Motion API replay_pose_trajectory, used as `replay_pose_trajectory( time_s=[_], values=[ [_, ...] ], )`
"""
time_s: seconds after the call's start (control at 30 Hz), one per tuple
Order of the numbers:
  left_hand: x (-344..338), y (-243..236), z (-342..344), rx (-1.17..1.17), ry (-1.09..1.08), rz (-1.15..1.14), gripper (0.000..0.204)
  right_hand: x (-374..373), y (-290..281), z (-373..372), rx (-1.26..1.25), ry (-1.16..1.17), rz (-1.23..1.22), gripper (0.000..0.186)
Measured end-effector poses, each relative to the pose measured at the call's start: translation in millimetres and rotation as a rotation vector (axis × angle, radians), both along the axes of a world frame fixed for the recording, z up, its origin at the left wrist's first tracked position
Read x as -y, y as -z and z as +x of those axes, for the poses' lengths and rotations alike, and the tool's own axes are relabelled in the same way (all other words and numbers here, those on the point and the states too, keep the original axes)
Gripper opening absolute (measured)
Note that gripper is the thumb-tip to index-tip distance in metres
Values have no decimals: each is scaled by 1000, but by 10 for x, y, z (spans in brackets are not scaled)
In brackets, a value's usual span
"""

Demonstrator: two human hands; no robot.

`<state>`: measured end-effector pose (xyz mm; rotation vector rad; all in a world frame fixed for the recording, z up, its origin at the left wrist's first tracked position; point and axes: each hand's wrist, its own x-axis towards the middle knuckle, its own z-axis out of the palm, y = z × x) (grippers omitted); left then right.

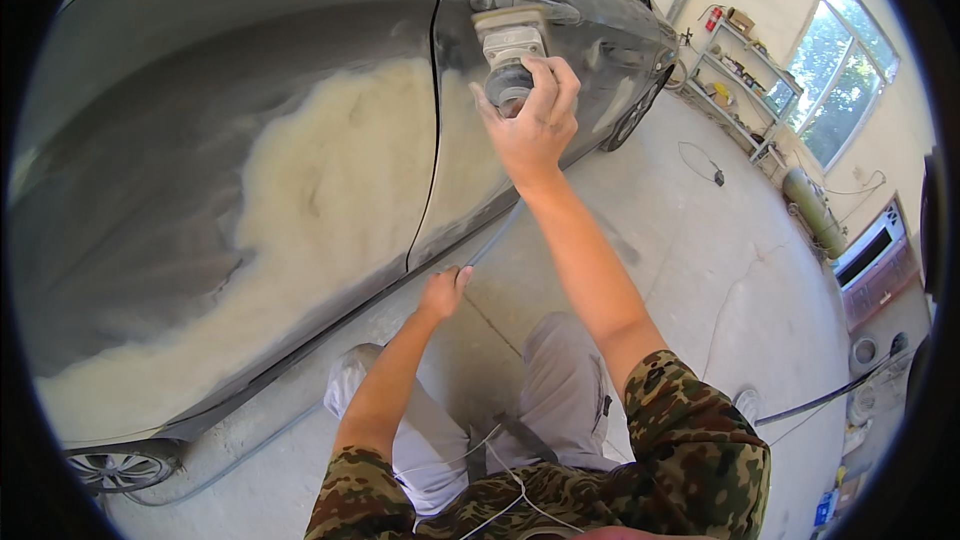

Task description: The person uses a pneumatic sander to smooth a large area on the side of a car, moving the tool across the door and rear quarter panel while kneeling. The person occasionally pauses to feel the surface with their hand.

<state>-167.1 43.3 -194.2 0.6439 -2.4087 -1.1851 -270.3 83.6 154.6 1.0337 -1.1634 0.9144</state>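
Note:
My right hand (535, 125) is wrapped around the round dark top of a power sander (512, 48). The sander's pad lies against the car door, just at the door handle (500, 0). Lower and to the left, my left hand (446, 290) is closed around a grey-blue air hose (492, 240). The hose runs up toward the sander; its join is hidden behind my right hand and forearm. A broad patch of pale yellowish body filler (340, 160) covers much of the dark grey car door (140, 140) and crosses the dark door seam onto the neighbouring panel.
The car's wheels (125, 467) show at lower left and upper right. More hose lies on the concrete floor (720, 260). At the right wall stand a metal shelf (745, 80), a green cylinder (813, 210) and a loose dark red panel (880, 270). A cable (820, 405) stretches in from the right.

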Motion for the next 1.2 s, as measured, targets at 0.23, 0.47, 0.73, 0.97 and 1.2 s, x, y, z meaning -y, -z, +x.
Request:
replay_pose_trajectory(
  time_s=[0.23,0.47,0.73,0.97,1.2],
  values=[
    [3,-118,-24,9,11,4,58,109,47,-31,45,18,-10,73],
    [-35,-191,62,79,27,-48,61,105,105,-62,70,59,-18,72],
    [-95,-380,106,8,22,17,60,153,55,11,34,45,-47,70],
    [-124,-398,129,7,27,-27,56,53,72,-95,136,20,-46,68],
    [-314,-490,126,21,74,-117,54,-285,-348,-92,217,-132,92,69]
  ],
)
